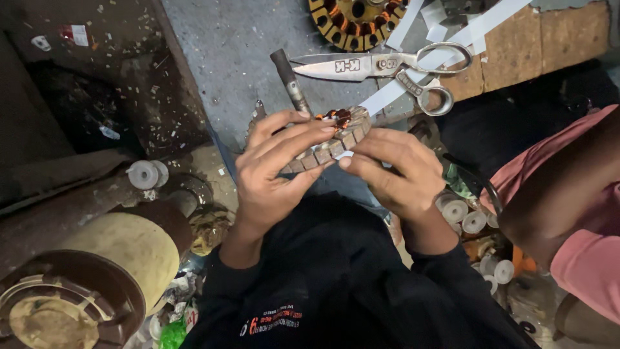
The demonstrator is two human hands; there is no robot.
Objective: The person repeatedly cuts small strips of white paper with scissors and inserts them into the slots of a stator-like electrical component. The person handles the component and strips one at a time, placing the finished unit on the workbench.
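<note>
Up at the far left of the grey slab (239, 58), on the dark dirty floor, I see a small scrap of label (76, 34), squarish, white with a red end. Nearer me, left of my sleeve, lies a crumpled green wrapper (173, 335) beside some torn white printed paper (187, 315).

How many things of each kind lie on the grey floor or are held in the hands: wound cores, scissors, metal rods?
Wound cores: 2, one in the left hand and right hand as held core, one as floor core at the top edge
Scissors: 1
Metal rod: 1
Total: 4
</note>
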